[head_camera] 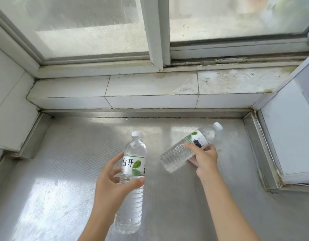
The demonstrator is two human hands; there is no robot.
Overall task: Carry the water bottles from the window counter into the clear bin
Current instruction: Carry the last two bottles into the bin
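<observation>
Left hand point(109, 180) wrapped round ribbed clear water bottle point(132, 181), white-capped, above embossed steel counter point(63, 171). Right hand point(205, 158) clamped on second bottle point(188, 146), tilted, cap toward tiled sill point(150, 89).

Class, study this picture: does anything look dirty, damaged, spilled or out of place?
Yes. The window track and the tiled sill at the right show dark grime and stains. No spill shows; both bottles, in the left hand and right hand, are capped.
</observation>
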